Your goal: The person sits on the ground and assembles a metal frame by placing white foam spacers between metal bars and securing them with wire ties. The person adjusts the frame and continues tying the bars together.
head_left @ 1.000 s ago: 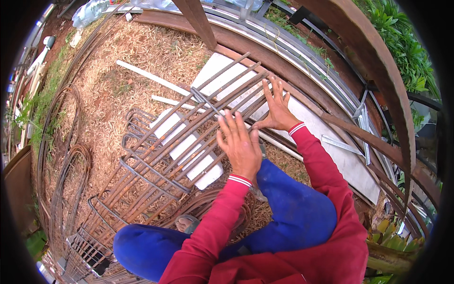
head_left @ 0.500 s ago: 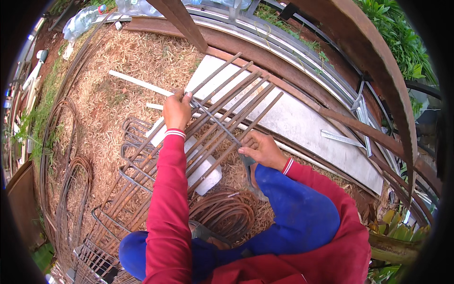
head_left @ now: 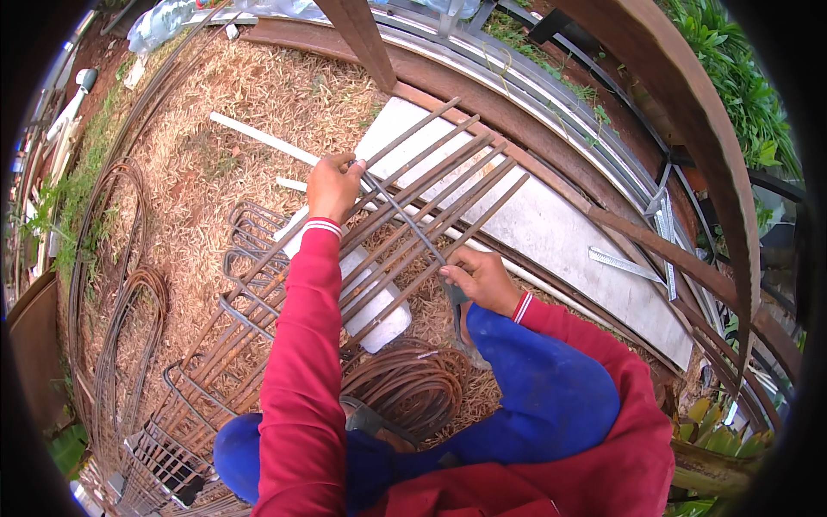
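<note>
Several long rusty rebar rods [head_left: 482, 214] run diagonally from lower left to upper right. Across them lies a grey bent steel stirrup [head_left: 403, 215]. My left hand [head_left: 334, 188] is closed at its upper left end, thumb against the fingers. At its lower right end, my right hand [head_left: 484, 279] pinches it between thumb and fingers, beside the outermost rod. More stirrups [head_left: 244, 312] hang around the rods farther left. Exactly how the held stirrup passes beneath the rods is hidden.
Under the rods lie a pale block [head_left: 386, 326] and a white board [head_left: 594, 280]. A rusty wire coil [head_left: 413, 388] sits by my feet. A white pipe [head_left: 258, 135] lies past my left hand. Rusty steel beams [head_left: 689, 103] arch at the right; looped rods [head_left: 138, 302] lie left.
The view has shifted slightly, so the rods and board sit a little differently in it. Both hands keep hold of the stirrup; my left hand's grip has turned slightly.
</note>
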A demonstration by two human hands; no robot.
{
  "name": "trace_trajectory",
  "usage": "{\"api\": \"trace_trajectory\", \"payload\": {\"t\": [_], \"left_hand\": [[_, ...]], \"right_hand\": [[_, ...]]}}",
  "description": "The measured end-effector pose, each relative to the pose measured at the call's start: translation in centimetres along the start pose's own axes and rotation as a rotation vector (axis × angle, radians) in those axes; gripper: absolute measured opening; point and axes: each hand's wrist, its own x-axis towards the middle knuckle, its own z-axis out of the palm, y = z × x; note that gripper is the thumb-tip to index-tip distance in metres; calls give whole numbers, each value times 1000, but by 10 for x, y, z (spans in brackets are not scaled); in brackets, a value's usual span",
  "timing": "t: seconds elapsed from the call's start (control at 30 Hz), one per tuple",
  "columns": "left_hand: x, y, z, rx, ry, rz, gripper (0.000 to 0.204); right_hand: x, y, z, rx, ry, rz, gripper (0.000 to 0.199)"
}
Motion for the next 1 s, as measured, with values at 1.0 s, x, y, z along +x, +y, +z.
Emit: {"api": "trace_trajectory", "payload": {"t": [1.0], "left_hand": [[12,-1,-19,-186,-200,-116,32]], "right_hand": [[2,-5,7,-191,16,-88,11]]}}
